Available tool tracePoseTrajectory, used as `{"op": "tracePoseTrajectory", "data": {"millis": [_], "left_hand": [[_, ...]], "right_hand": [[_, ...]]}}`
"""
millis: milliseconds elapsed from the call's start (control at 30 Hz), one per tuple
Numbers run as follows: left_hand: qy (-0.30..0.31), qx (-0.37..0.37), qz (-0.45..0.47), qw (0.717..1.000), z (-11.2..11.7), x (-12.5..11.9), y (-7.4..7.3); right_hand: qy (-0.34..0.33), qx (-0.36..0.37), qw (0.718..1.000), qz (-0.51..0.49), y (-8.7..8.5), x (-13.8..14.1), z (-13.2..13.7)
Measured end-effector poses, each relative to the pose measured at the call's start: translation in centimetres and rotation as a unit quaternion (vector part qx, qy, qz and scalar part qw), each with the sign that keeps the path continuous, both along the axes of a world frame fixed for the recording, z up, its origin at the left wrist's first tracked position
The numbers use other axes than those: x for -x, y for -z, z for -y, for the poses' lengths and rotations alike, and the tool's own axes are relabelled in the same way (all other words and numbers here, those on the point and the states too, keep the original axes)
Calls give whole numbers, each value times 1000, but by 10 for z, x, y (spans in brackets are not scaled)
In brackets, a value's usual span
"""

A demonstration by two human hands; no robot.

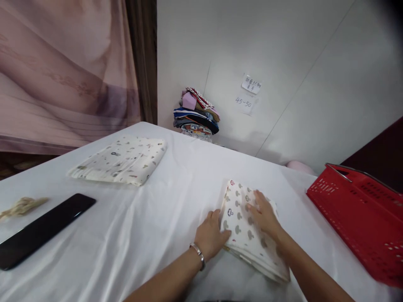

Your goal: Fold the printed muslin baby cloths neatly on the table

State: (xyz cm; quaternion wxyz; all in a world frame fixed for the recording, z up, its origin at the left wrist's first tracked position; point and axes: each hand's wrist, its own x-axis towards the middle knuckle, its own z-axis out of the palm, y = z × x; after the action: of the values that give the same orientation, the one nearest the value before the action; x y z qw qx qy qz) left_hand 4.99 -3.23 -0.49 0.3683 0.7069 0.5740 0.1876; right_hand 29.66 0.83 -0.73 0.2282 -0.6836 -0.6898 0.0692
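A folded white cloth (238, 216) with grey, red and blue mushroom-like prints lies on the white-covered table in front of me. My left hand (211, 235) rests against its left edge, thumb over the near corner and fingers along the side, not closed round it. Flat across the cloth's upper right part lies my right hand (266, 214), fingers stretched out. The cloth's layers show at its near edge. Farther off on the left is a second folded white cloth (126, 159), printed with small scattered figures; neither hand touches it.
A red plastic basket (355, 218) stands at the right. On the left lie a black phone-like slab (47, 228) and a pale bundle (25, 206). Beyond the table's far edge rises a stack of folded fabrics (197, 115) against the wall. A pink curtain (63, 71) hangs at the left.
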Motion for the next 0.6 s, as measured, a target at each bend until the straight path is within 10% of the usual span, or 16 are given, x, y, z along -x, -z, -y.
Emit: {"op": "tracePoseTrajectory", "data": {"millis": [233,600], "left_hand": [[1,41,-9,999,-1,1,-5],[-78,76,9,994,23,9,-8]], "right_hand": [[255,96,923,-271,9,-67,46],[14,88,919,-384,17,-15,-43]]}}
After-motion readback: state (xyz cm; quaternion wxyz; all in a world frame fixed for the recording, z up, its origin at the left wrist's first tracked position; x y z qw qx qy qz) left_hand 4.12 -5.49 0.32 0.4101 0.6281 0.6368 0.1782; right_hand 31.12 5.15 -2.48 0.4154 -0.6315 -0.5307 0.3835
